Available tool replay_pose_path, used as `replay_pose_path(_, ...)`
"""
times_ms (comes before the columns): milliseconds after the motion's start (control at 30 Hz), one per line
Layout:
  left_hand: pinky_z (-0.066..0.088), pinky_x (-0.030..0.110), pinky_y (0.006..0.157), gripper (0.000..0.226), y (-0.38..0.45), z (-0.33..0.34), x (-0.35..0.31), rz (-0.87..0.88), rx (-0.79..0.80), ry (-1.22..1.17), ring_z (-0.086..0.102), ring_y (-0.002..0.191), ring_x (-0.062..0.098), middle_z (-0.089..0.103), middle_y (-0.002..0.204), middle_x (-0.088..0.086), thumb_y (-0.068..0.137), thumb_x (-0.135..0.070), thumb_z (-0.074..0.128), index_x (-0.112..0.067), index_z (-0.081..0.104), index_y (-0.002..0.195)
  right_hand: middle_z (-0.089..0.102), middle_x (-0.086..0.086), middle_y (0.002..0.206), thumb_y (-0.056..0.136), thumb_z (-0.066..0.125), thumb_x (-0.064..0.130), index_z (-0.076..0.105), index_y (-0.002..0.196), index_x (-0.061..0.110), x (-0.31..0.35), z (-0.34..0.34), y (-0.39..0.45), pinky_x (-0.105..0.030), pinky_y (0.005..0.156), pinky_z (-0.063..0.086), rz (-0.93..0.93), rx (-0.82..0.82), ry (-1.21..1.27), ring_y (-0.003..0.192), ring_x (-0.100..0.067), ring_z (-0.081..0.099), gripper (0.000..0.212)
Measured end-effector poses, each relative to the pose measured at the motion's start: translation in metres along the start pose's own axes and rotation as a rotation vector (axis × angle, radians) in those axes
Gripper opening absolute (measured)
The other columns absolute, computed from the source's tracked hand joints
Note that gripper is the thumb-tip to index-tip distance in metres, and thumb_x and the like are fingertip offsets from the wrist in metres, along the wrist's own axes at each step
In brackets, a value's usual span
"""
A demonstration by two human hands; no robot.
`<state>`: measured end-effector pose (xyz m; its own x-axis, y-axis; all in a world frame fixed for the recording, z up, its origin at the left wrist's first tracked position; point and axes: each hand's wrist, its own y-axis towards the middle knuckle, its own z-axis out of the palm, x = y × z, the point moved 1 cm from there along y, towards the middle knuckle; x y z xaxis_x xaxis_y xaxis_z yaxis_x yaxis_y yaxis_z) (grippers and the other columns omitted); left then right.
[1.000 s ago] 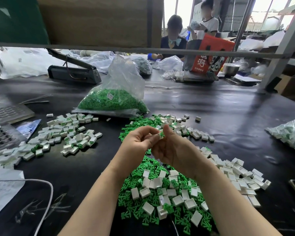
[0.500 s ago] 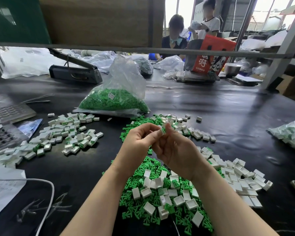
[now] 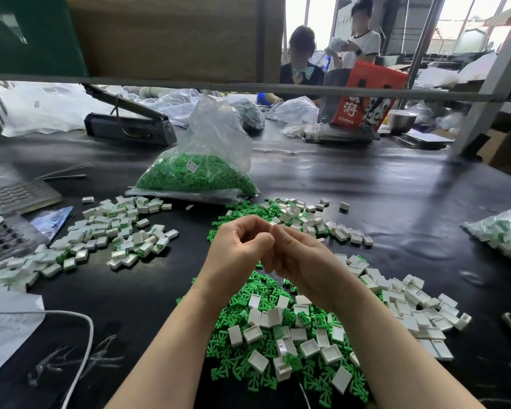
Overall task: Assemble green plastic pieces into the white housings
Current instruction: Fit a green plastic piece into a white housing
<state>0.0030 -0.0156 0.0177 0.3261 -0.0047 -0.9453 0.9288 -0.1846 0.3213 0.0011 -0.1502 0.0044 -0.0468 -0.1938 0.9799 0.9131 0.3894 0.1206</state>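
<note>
Left hand (image 3: 242, 246) and right hand (image 3: 300, 255) fingers curled together, contents hidden; misaligned green plastic piece could slip into near pile (image 3: 283, 343).

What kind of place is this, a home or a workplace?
Likely a small assembly workshop: a bulk bag of green pieces, heaps of white housings on a long worktable, and other workers across it.

left hand (image 3: 239, 249), right hand (image 3: 300, 256), fingertips touching, curled
</note>
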Motion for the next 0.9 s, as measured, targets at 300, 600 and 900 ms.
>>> replay_pose_path(300,0.048,0.036,0.054,0.009,0.0001,0.0023,0.0022,-0.013,-0.064,0.012,0.053,0.048,0.024,0.053,0.053,0.019,0.067,-0.01,0.053,-0.012,0.062,0.064,0.053,-0.021,0.089,0.091,0.057,0.039,0.057,0.113,-0.008,0.0021,0.0027,-0.001,-0.045,0.074,0.029,-0.03,-0.064,-0.065,0.084,-0.033,0.039,0.052)
replay_pose_path(600,0.045,0.021,0.048,0.008,-0.0014,0.0058,0.005,0.041,-0.08,0.002,0.055,0.046,0.016,0.056,0.05,0.007,0.07,-0.01,0.053,-0.006,0.06,0.066,0.055,-0.007,0.074,0.087,0.057,0.047,0.06,0.11,-0.005,-0.0008,0.0008,0.003,-0.034,0.067,0.034,-0.076,-0.063,-0.146,0.065,-0.012,0.05,0.057)
replay_pose_path(900,0.046,0.046,0.054,0.011,-0.0017,0.0048,0.0044,0.021,-0.096,-0.005,0.051,0.057,0.03,0.048,0.058,0.025,0.07,-0.011,0.054,-0.001,0.058,0.072,0.049,-0.014,0.083,0.092,0.053,0.041,0.059,0.103,-0.004,-0.0054,0.0002,0.0054,-0.037,0.069,0.034,-0.098,-0.07,-0.143,0.071,-0.024,0.041,0.046)
